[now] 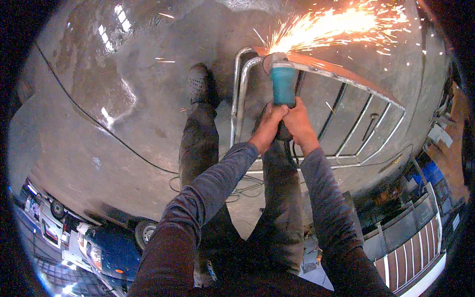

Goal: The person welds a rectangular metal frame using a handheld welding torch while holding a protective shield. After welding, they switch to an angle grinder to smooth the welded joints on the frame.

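Note:
Both my hands grip a teal angle grinder [283,85] by its body, held out in front of me. My left hand [268,123] wraps its left side, and my right hand [300,123] closes round the right side. The grinder's disc [268,63] meets the upper bar of a welded metal tube frame [242,94] near its bent corner. A bright stream of sparks [341,25] flies off to the far right. Several cross bars [355,124] run through the frame, which lies on the concrete floor [143,94]. The exact contact point is partly hidden by the grinder head.
A black cable [89,115] curves across the floor at left and coils near my legs. My left shoe [199,85] stands beside the frame. Inside the frame lies a hammer-like tool [370,126]. A dark blue vehicle [116,250] is at lower left; a slatted metal rack [410,252] is at lower right.

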### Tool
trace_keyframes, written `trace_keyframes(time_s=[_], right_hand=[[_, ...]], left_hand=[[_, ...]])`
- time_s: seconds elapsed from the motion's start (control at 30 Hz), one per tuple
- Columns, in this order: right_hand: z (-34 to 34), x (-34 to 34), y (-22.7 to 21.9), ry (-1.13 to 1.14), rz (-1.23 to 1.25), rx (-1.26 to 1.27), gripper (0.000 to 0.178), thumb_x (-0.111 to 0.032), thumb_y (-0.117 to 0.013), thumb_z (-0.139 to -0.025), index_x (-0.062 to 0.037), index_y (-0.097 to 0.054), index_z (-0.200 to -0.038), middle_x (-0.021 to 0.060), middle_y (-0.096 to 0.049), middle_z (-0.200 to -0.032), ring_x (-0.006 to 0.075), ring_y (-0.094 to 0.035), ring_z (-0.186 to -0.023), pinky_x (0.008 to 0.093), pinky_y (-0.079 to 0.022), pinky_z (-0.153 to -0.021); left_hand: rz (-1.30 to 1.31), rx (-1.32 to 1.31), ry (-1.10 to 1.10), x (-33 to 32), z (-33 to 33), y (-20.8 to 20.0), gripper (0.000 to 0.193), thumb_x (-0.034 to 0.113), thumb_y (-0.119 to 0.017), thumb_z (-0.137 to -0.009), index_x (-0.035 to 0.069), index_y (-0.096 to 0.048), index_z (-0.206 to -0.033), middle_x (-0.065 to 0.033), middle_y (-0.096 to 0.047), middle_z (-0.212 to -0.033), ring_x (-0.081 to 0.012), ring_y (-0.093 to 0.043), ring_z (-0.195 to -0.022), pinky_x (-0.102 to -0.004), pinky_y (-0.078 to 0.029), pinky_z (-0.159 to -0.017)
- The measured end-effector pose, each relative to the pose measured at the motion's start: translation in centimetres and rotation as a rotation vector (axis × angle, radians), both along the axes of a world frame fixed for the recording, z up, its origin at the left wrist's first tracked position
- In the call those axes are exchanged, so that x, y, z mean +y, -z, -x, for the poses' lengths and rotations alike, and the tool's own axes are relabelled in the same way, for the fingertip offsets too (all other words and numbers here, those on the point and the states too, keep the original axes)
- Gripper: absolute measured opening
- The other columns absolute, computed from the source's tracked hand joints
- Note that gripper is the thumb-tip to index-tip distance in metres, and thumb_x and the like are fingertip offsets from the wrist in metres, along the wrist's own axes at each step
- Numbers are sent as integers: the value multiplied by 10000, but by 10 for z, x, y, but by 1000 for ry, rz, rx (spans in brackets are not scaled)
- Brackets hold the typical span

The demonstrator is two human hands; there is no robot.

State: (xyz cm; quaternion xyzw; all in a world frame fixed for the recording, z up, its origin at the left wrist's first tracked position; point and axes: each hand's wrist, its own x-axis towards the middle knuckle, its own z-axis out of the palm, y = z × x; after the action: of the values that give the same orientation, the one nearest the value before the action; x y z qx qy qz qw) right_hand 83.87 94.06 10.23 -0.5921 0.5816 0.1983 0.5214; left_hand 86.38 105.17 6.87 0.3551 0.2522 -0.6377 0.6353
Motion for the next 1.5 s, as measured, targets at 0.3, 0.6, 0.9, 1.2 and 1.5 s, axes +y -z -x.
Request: trace_keyframes(time_s=[0.3,0.6,0.9,1.2,1.5], right_hand=[[-9,-2,4,-158,112,173,423,-196,-679,-841,14,-538,-1181,188,-662,-1023,279,-646,-912,401,-511,-783],[0,-2,6,-165,94,108,445,-155,-651,-867,14,-495,-1248,189,-662,-1012,274,-649,-912,397,-522,-758],[26,-23,-8,204,-4,104,451,-212,-681,-852,1,-514,-1214,150,-675,-995,258,-660,-868,402,-540,-745],[17,-29,-5,162,-68,19,484,-247,-690,-874,-5,-485,-1238,128,-643,-1019,212,-629,-843,372,-533,-710],[10,-41,-7,140,-70,38,453,-241,-696,-879,13,-497,-1197,126,-648,-990,210,-634,-818,371,-540,-696]], left_hand=[[-10,54,-6,1,-3,8,509,425,-545,-929,87,-451,-1299,-72,-546,-1135,-180,-543,-1024,-346,-458,-894],[16,110,-98,-3,3,6,437,460,-539,-946,110,-535,-1207,-61,-603,-1094,-190,-588,-997,-344,-473,-888],[123,-54,184,-26,5,7,550,451,-553,-941,38,-466,-1294,-97,-575,-1167,-186,-553,-1058,-337,-447,-932],[89,-33,225,-29,-1,10,550,458,-537,-953,43,-453,-1305,-94,-579,-1158,-184,-571,-1030,-326,-474,-882],[183,19,243,-37,-13,6,558,472,-514,-975,41,-454,-1325,-77,-579,-1171,-164,-557,-1070,-327,-456,-925]])
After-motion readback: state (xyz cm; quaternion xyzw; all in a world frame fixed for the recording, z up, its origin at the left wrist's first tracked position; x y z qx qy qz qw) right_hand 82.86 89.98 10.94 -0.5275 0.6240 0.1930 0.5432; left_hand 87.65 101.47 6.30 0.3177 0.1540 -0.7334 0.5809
